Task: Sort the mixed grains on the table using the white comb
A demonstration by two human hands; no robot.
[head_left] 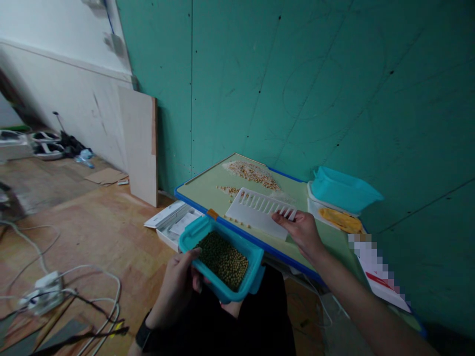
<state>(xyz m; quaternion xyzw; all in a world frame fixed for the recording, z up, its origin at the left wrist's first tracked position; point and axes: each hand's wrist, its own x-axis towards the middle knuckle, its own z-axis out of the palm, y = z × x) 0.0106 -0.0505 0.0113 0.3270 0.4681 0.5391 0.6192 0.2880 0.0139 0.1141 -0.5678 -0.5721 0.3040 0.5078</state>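
Observation:
My left hand (180,282) grips a teal plastic box (252,257) from below and at its near rim, holding it just off the table's front edge. The box is filled with green and yellowish beans (222,259). My right hand (302,232) is closed on the right end of a white slotted scraper (256,212) that lies tilted on the pale green table top (202,190). A pile of light tan beans (252,173) sits at the table's far side, with a few loose ones (229,189) by the scraper.
A teal container (343,190) and a white tray holding something yellow (339,220) stand at the table's right. Papers (374,267) lie beyond my right forearm. On the floor: an open white case (174,222), a power strip with cables (44,291), a leaning board (139,143).

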